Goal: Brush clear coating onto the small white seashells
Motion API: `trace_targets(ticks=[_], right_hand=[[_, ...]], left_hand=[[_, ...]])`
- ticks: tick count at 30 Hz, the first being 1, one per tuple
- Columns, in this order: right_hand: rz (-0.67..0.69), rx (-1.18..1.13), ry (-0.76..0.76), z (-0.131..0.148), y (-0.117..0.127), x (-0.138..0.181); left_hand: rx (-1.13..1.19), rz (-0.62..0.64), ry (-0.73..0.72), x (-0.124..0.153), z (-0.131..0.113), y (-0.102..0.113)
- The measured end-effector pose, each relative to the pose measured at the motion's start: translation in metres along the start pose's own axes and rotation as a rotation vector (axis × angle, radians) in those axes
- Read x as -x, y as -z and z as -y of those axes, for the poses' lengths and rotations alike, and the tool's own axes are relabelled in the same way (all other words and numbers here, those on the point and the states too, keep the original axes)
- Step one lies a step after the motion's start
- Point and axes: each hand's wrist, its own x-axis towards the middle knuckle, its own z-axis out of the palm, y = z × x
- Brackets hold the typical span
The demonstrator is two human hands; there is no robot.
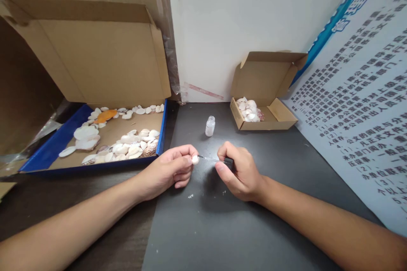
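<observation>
Just our side of the fingers, white flecks [190,196] lay on the dark mat [190,237]. Our left hand [174,167] pinched a small white shell [195,159] between thumb and forefinger, while our right hand [240,173] gripped the dark handle of a thin applicator [210,159], its tip at the shell's edge; we couldn't tell whether they touched. Doing this well, we judged, called for steady left fingertips clear of the worked face and light, even strokes from the right. Left of our fingers stood a blue-sided box [163,131] of shells; straight beyond them, an uncapped bottle [210,127]; farther off to the right, an open small carton [270,125] of shells.
</observation>
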Motion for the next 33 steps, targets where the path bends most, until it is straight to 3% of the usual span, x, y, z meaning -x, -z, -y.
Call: trace_targets(ticks=[12, 18, 33], right_hand=[[0.025, 0.114, 0.024, -0.0007, -0.0033, 0.0007], [0.000, -0.017, 0.095, 0.0003, -0.0020, 0.0021], [-0.012, 0.068, 0.073, 0.0014, -0.0023, 0.0011]], left_hand=[[0.057, 0.003, 0.001, -0.0002, 0.0016, 0.0025], [0.069, 0.004, -0.006, -0.0003, 0.0014, 0.0026], [0.051, 0.009, -0.005, -0.0009, 0.0019, 0.0033]])
